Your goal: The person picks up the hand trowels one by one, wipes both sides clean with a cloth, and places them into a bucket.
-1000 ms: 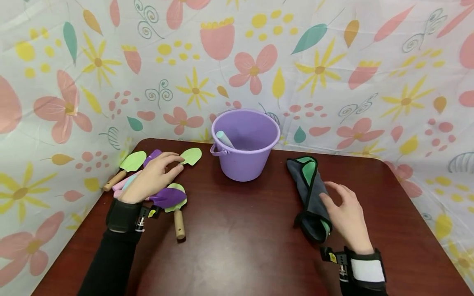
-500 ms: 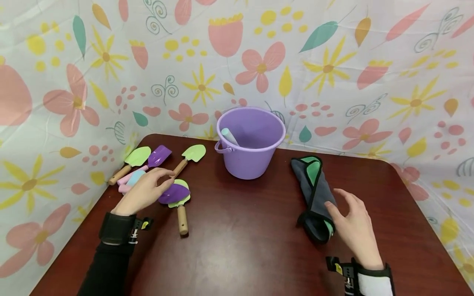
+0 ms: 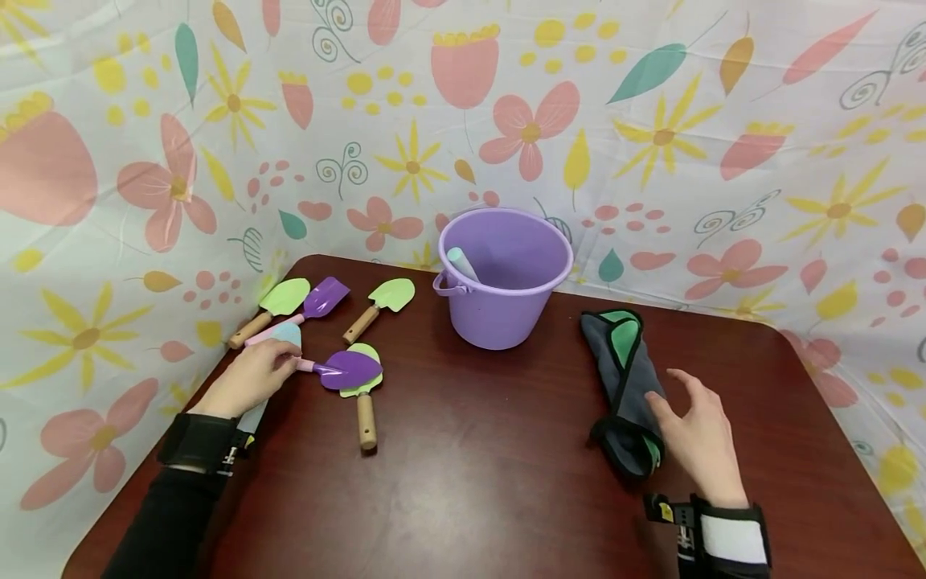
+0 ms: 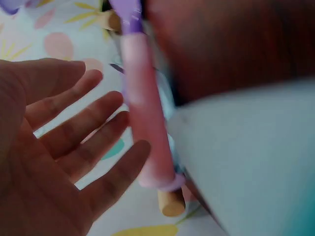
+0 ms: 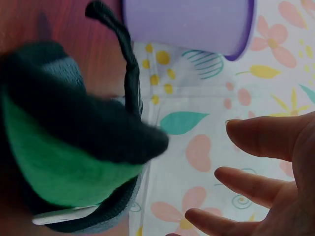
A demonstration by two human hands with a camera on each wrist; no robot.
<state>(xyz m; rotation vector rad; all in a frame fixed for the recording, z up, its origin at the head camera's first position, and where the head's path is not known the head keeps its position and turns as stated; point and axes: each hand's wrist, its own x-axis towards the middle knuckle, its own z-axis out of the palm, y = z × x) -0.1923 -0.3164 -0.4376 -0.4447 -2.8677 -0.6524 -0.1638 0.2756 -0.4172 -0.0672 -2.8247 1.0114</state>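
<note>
The pink-handled purple trowel point(image 3: 340, 370) is being reached for by the left hand point(image 3: 249, 376), fingers loosely spread; closing the grip is being called for next.

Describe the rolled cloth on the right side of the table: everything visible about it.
The rolled cloth is dark grey with black edging and a bright green inner face showing at both ends. It looks like soft fleece or microfibre. It lies lengthwise on the dark red-brown table, right of the purple bucket and apart from it. A black loop sticks out in the right wrist view. The right hand is beside its near end, fingers spread; contact is unclear.
</note>
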